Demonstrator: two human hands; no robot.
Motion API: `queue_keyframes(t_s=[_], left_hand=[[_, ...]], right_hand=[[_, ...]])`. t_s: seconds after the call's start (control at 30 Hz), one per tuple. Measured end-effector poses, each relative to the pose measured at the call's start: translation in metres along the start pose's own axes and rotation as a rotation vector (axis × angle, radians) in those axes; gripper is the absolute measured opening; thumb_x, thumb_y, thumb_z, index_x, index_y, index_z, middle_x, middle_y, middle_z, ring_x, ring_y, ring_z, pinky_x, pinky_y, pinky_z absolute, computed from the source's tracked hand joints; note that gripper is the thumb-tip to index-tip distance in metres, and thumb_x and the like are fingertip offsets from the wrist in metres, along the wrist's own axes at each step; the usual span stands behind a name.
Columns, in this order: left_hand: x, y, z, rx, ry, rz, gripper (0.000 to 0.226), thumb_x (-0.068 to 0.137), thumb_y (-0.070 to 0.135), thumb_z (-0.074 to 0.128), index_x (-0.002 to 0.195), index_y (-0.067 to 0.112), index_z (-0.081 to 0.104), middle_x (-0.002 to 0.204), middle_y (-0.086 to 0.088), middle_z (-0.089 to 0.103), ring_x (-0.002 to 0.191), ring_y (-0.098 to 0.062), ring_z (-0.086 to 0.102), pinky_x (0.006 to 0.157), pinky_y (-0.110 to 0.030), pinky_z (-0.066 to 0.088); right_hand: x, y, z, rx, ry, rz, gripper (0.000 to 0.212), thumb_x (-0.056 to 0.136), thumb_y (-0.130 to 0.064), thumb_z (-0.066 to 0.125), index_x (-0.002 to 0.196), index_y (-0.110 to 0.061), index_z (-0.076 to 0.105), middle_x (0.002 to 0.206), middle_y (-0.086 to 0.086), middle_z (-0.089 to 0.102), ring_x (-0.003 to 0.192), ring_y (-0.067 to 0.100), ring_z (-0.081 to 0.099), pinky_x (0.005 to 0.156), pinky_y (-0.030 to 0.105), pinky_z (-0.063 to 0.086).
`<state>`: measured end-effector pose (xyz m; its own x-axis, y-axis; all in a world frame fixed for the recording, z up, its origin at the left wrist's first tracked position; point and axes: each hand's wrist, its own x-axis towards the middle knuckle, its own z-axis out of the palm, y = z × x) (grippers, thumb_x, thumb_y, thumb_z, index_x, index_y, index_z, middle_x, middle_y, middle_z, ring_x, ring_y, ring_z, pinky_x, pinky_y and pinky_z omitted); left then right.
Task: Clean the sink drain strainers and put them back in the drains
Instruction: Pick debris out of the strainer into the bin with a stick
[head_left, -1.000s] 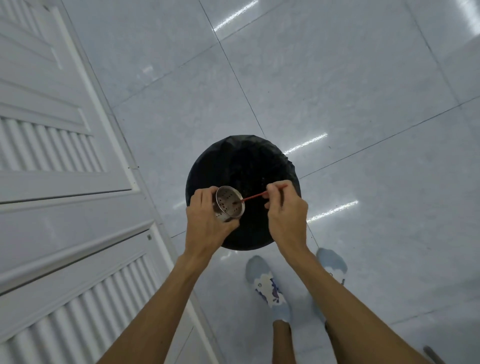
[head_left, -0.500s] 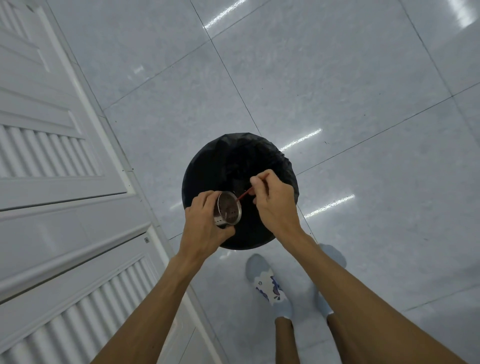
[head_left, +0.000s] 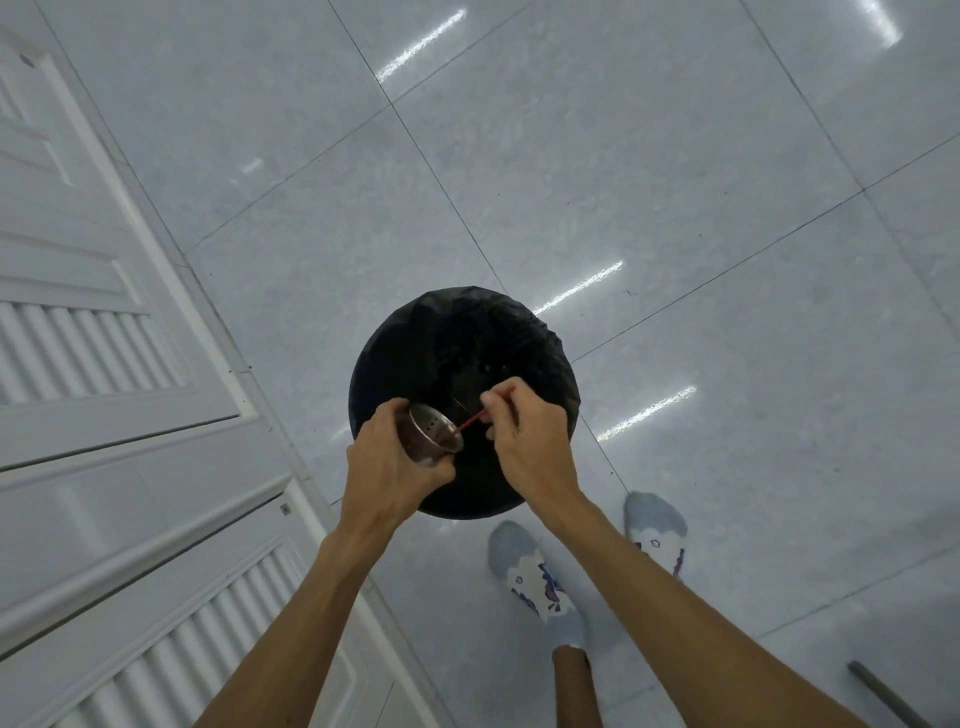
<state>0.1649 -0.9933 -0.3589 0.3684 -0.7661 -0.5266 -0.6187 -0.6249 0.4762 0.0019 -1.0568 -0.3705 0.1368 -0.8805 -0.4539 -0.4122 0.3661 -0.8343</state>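
Note:
My left hand (head_left: 387, 467) grips a round metal drain strainer (head_left: 431, 434) with small holes, its open side tilted toward the right. My right hand (head_left: 524, 441) pinches a thin red stick (head_left: 470, 420) whose tip reaches into the strainer's cup. Both hands are held over a black bin (head_left: 462, 353) lined with a black bag, standing on the floor below. Dark residue shows at the strainer's lower inner wall.
White louvred cabinet doors (head_left: 104, 364) run along the left. Pale glossy floor tiles (head_left: 675, 182) spread ahead and to the right. My feet in grey-blue socks (head_left: 535, 577) stand just behind the bin. A grey bar end (head_left: 883, 696) lies at the bottom right.
The red stick has shifted inside the strainer, and the strainer now tilts more toward the right. Both hands stay over the bin.

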Motion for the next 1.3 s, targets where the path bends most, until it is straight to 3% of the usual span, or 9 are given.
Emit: queue_keyframes(t_s=[0.1,0.43,0.67,0.77,0.9,1.0,1.13,1.23,1.3], left_hand=[[-0.001,-0.001,0.001,0.017,-0.003,-0.005,0.075,0.061,0.04,0.09,0.124,0.021,0.053,0.113,0.005,0.063,0.101,-0.017,0.062,0.082,-0.024,0.052],[0.0,0.006,0.003,0.039,-0.016,-0.014,0.07,0.062,0.045,0.087,0.121,0.019,0.06,0.105,0.005,0.067,0.097,-0.016,0.063,0.084,-0.038,0.059],[-0.002,0.009,0.002,0.06,-0.029,-0.004,0.074,0.062,0.047,0.087,0.125,0.018,0.058,0.111,0.003,0.066,0.102,-0.018,0.061,0.087,-0.036,0.058],[-0.002,0.013,0.002,0.06,-0.041,-0.004,0.074,0.063,0.047,0.086,0.125,0.018,0.059,0.111,0.004,0.066,0.103,-0.017,0.062,0.088,-0.036,0.058],[-0.001,0.017,0.002,0.042,-0.03,-0.017,0.067,0.064,0.046,0.085,0.12,0.019,0.061,0.106,0.004,0.068,0.098,-0.017,0.064,0.085,-0.037,0.059],[0.0,0.019,0.001,0.045,-0.029,-0.018,0.066,0.066,0.045,0.085,0.12,0.017,0.061,0.105,0.002,0.069,0.097,-0.019,0.064,0.086,-0.039,0.059],[0.0,0.021,0.002,0.04,-0.016,-0.034,0.065,0.067,0.046,0.085,0.121,0.017,0.061,0.106,0.001,0.069,0.098,-0.02,0.064,0.086,-0.039,0.06],[-0.001,0.022,0.002,0.041,-0.017,-0.025,0.061,0.066,0.046,0.084,0.116,0.018,0.062,0.102,0.004,0.069,0.095,-0.019,0.064,0.083,-0.038,0.06],[-0.002,0.021,0.003,0.038,-0.015,-0.029,0.063,0.066,0.047,0.084,0.118,0.018,0.061,0.103,0.004,0.068,0.096,-0.019,0.063,0.084,-0.037,0.06]], right_hand=[[-0.001,0.0,-0.001,0.058,0.085,0.052,0.019,0.103,-0.027,0.054,0.09,-0.017,0.063,0.071,-0.004,0.067,0.069,0.01,0.066,0.064,0.02,0.057],[-0.005,0.003,0.004,0.108,0.181,0.084,0.019,0.104,-0.024,0.053,0.091,-0.016,0.062,0.072,-0.003,0.066,0.072,0.011,0.065,0.062,0.016,0.053],[-0.006,0.004,-0.001,0.118,0.189,0.08,0.019,0.104,-0.025,0.053,0.091,-0.015,0.062,0.072,0.0,0.067,0.071,0.011,0.065,0.062,0.013,0.053],[-0.008,0.002,0.0,0.103,0.064,0.092,0.016,0.102,-0.024,0.056,0.091,-0.018,0.064,0.073,-0.005,0.068,0.071,0.006,0.067,0.064,0.011,0.052],[-0.005,-0.002,-0.002,0.196,0.259,0.156,0.017,0.104,-0.026,0.054,0.091,-0.019,0.064,0.076,-0.007,0.069,0.072,0.003,0.068,0.065,0.008,0.05],[-0.007,-0.006,-0.001,0.175,0.133,0.133,0.017,0.103,-0.025,0.055,0.089,-0.02,0.063,0.074,-0.007,0.069,0.071,0.002,0.068,0.063,0.007,0.05],[-0.003,-0.006,-0.006,0.202,0.319,0.163,0.016,0.104,-0.027,0.053,0.092,-0.021,0.063,0.077,-0.007,0.069,0.074,0.002,0.068,0.063,0.008,0.05],[-0.004,-0.006,-0.005,0.178,0.112,0.162,0.017,0.103,-0.025,0.056,0.09,-0.019,0.065,0.075,-0.004,0.071,0.069,0.004,0.069,0.063,0.013,0.052],[-0.005,-0.006,-0.006,0.181,0.192,0.174,0.017,0.103,-0.025,0.055,0.091,-0.019,0.065,0.075,-0.005,0.071,0.07,0.004,0.069,0.064,0.012,0.052]])
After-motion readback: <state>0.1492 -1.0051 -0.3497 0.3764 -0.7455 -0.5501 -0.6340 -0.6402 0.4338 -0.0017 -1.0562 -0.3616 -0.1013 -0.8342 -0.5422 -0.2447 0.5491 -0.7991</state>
